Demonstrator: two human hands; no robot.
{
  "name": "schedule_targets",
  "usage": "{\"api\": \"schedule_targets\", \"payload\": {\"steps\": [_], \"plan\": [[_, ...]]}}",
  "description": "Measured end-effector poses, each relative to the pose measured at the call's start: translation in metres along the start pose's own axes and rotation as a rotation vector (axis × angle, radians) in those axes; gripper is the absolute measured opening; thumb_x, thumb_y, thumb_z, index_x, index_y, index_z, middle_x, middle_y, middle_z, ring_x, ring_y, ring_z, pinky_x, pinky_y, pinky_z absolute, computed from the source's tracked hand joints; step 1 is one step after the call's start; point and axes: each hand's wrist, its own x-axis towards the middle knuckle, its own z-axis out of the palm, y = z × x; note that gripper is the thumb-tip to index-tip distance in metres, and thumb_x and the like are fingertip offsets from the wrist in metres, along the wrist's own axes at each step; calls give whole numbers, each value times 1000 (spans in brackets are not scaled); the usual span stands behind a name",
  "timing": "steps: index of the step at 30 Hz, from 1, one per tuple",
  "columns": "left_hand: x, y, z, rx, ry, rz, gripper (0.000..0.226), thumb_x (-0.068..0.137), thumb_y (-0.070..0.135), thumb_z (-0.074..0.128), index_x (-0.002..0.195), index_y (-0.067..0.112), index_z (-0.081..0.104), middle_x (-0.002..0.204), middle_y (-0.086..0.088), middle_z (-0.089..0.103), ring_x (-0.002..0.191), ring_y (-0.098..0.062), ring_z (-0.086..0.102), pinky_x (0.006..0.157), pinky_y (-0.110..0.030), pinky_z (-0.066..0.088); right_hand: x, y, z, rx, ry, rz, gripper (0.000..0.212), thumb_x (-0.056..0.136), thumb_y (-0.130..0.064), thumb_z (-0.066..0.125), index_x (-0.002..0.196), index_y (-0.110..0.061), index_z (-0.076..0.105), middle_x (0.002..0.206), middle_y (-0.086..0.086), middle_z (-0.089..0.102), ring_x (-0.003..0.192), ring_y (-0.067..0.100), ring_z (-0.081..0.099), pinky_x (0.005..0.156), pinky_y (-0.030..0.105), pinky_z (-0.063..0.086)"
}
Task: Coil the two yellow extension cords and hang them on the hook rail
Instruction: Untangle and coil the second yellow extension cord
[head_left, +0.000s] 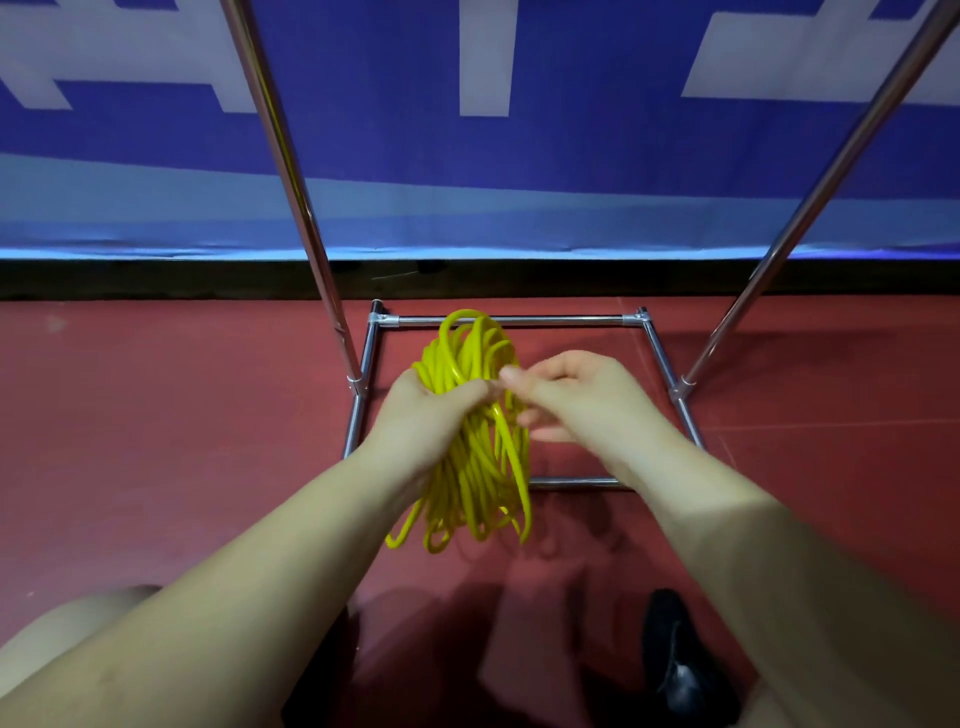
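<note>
We're watching a yellow cord bundle (470, 441) hanging in mid-air above the red floor (156, 415), over the chrome rack base (511, 321). The left hand (421, 415) is clenching its grip around the bundle's middle, while the right hand (566, 397) is pinching a strand near the top.

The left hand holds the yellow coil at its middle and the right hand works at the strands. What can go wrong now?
1. The left hand grips the yellow coil only at its middle; the uneven loops hanging below may slip out and undo it.
2. The right hand pinches strands at the grip, so a pull there could tangle the loops.
3. The coil hangs over the steel rack base; low loops might snag it.
</note>
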Motion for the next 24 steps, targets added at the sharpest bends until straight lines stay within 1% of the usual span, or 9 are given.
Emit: {"api": "schedule_targets", "payload": {"steps": [2,6,8,11,13,15,17,20,24], "plan": [[3,0,-1,-82,77,-70,9,80,2,67,73,7,63,60,-9,58,56,-21,56,60,-32,51,-3,7,4,-341,-25,-148,28,70,-31,80,79,-19,57,64,-6,57,53,4,53,58,20,46],[4,-1,-2,-136,143,-112,15,79,2,67,67,7,59,50,-5,55,45,-19,53,49,-25,50,-4,13,12,-394,-108,-284,27,79,-20,73,78,-28,47,60,-7,55,49,4,54,53,22,43],[7,2,-5,-169,183,-122,17,79,3,68,64,7,61,48,-4,57,44,-19,55,52,-28,52,-3,14,12,-400,-105,-307,25,84,-19,68,80,-28,45,61,-5,55,54,11,59,53,25,46],[14,10,-14,-258,268,-158,12,77,6,70,67,5,63,50,-7,60,46,-22,58,61,-37,56,-2,19,6,-557,-199,-297,18,90,-24,59,77,-25,47,66,-4,58,64,18,62,65,34,51],[21,15,-25,-319,314,-182,10,77,8,71,71,4,64,50,-7,61,44,-21,60,58,-39,57,-4,23,-3,-784,-294,-266,12,92,-25,55,80,-23,52,75,-3,64,73,20,62,71,31,48],[27,19,-35,-344,343,-184,9,77,10,71,76,5,64,51,-7,62,43,-20,61,54,-37,57,-6,25,-15,-945,-323,-243,7,91,-20,55,87,-26,55,78,-8,60,76,15,56,69,26,43],[29,21,-44,-343,368,-156,10,77,11,72,78,5,64,52,-6,63,45,-20,63,55,-36,57,-7,24,-26,-949,-271,-216,18,89,-14,56,86,-32,54,77,-12,56,78,9,56,71,22,42],[26,21,-47,-309,380,-99,12,80,13,73,79,5,63,52,-5,65,47,-19,65,56,-37,57,-7,19,-40,-808,-169,-219,25,87,-10,60,84,-34,52,78,-6,64,79,13,66,75,28,51],[20,21,-44,-274,312,-85,13,82,13,72,81,4,62,49,-5,63,45,-19,64,48,-39,57,-14,12,-46,-475,-109,-205,22,87,-6,60,87,-27,55,74,-1,61,65,17,70,59,33,54]]}}
